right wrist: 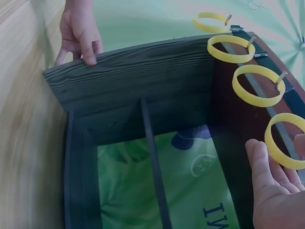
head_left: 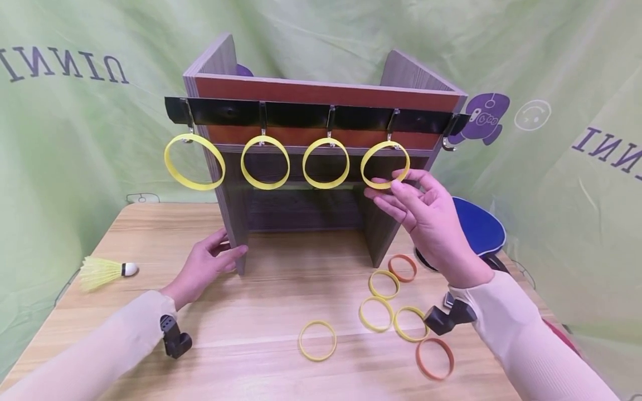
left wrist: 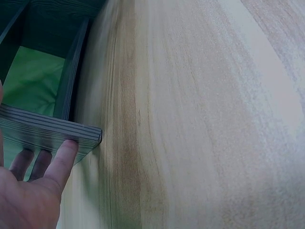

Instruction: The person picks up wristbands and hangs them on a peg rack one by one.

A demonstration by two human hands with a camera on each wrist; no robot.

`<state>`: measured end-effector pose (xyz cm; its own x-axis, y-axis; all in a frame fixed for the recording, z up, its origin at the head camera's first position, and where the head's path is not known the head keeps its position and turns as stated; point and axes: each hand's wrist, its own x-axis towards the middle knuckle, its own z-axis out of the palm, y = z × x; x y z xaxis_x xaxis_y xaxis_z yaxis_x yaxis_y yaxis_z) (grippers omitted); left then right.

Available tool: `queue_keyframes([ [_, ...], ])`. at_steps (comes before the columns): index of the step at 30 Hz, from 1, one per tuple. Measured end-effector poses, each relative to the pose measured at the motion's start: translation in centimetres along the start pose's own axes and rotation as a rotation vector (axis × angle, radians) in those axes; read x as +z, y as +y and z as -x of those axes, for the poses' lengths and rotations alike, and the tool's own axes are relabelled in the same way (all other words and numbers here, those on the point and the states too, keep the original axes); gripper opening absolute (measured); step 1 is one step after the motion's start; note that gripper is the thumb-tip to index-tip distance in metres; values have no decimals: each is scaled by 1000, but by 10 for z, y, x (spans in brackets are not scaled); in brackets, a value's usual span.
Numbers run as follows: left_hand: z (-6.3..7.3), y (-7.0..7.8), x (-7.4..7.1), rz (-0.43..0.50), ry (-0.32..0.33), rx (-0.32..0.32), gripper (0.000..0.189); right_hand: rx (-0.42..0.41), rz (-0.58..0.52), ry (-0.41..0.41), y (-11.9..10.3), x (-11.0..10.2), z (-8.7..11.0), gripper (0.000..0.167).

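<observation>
A grey wood-grain shelf unit (head_left: 232, 223) stands on the table, with a black strip (head_left: 301, 114) of metal hooks across its red front board. Several yellow rings hang from these hooks. My right hand (head_left: 431, 217) is at the rightmost hanging yellow ring (head_left: 364, 166), pinching its lower right rim between thumb and fingers. In the right wrist view this ring (right wrist: 271, 145) lies between thumb and fingers. My left hand (head_left: 205, 267) holds the lower left side panel (left wrist: 52, 129), its thumb on the front edge and other fingers behind.
Loose yellow rings (head_left: 318, 359) and orange rings (head_left: 434, 376) lie on the table's right half. A yellow shuttlecock (head_left: 105, 272) lies at the left. Behind the right forearm is a blue round-edged object (head_left: 478, 225). One more hook (head_left: 448, 146) sits at the strip's right end.
</observation>
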<state>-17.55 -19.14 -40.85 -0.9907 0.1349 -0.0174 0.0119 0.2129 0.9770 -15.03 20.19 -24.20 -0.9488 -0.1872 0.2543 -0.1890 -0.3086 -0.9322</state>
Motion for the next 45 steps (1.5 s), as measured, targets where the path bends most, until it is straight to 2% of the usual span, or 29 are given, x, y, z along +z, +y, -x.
queue_keyframes([
  [4,0,0,0,-1,1,2,69,40,16,-12,6,-4,2,22],
  [8,0,-1,1,-4,-2,9,69,79,82,-40,19,-7,4,23],
  [12,0,-1,1,-1,-1,12,68,150,207,-120,40,-9,8,22],
  [16,0,0,0,4,2,17,68,226,388,-218,66,-7,13,28],
  [19,0,0,0,-2,-1,17,68,251,517,-303,87,-6,20,28],
  [22,0,0,0,-9,-7,10,70,250,619,-395,108,-4,27,26],
  [28,0,0,-1,-18,-9,2,72,165,848,-533,139,3,41,15],
  [34,1,1,-1,-21,-7,-2,72,191,931,-601,155,9,50,6],
  [40,0,1,0,-17,-2,1,72,210,943,-646,163,14,54,7],
  [45,-1,1,1,-23,-2,6,71,186,985,-665,167,17,56,6],
])
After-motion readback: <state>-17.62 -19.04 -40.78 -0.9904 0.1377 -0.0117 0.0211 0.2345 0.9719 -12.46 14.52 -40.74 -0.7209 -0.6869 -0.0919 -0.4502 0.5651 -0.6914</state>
